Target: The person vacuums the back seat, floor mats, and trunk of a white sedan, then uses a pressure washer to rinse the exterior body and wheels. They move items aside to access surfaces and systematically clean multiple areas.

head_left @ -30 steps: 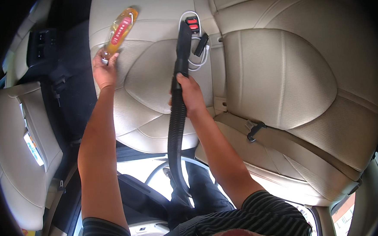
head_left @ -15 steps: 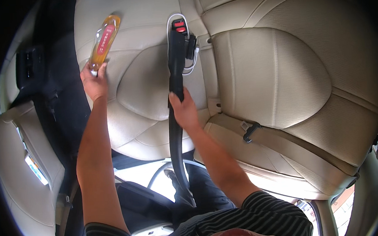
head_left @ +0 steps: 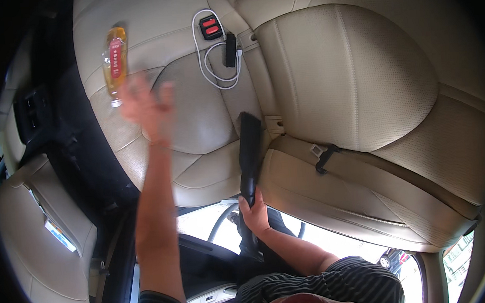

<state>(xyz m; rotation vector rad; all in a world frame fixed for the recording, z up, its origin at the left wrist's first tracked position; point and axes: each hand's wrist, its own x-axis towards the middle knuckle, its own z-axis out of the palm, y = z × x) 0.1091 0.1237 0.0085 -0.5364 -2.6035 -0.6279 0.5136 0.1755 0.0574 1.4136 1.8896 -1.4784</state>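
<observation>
My right hand grips the black vacuum nozzle, whose flat end rests on the beige rear car seat near the crease by the backrest. My left hand hovers over the seat cushion, blurred, fingers spread and holding nothing. A clear bottle of amber drink with a red label lies on the seat just beyond its fingertips. Farther back, a white cable loops beside the red seat-belt buckles and a small black plug.
The beige backrest fills the right side, with a black belt latch in the crease. The front seat back and dark centre console stand at the left. The door sill and bright ground lie below.
My left hand let go of the bottle, which now lies on the seat. My right hand pulled the nozzle back from the buckles toward the seat's front edge.
</observation>
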